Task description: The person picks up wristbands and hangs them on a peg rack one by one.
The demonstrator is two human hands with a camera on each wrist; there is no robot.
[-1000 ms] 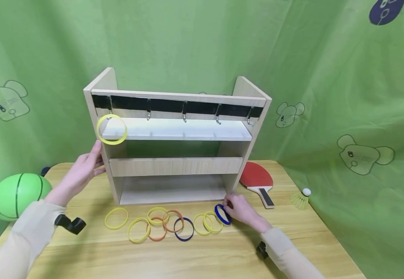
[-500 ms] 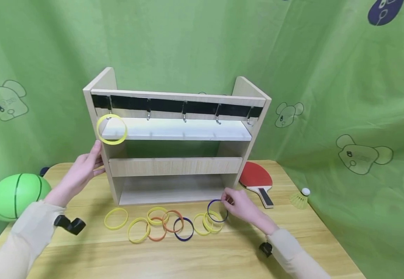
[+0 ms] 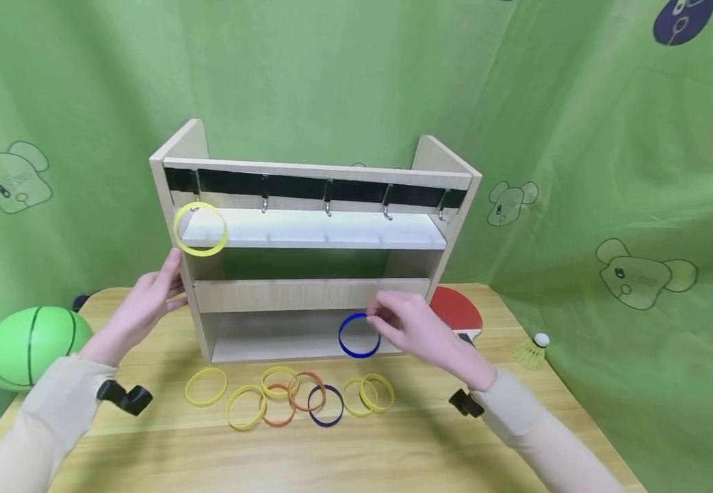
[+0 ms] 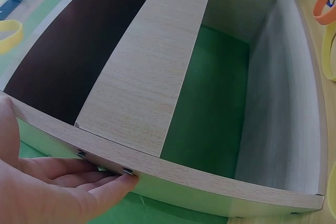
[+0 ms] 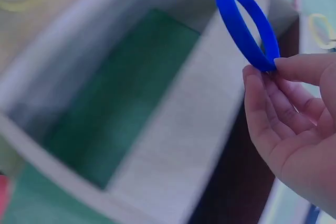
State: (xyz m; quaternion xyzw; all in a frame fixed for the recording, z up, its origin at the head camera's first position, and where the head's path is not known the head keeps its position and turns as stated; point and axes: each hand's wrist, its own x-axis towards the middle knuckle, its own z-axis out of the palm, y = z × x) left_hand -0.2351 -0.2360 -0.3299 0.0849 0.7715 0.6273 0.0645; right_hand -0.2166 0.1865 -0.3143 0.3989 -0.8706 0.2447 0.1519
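Right wrist view: smooth, round blue wristband (image 5: pixel 237 27) pinched in right hand (image 5: pixel 300 129), before wood-grained rack (image 3: pixel 313 296). Head view: left hand (image 3: pixel 147 294), fingers relaxed, against rack's side. Yellow wristband (image 3: pixel 201 253) on leftmost of five metal hooks (image 3: pixel 328 209). Across bench (image 3: pixel 209 459), five yellow bands (image 3: pixel 204 404), two orange bands (image 3: pixel 308 374), one navy band (image 3: pixel 327 424).
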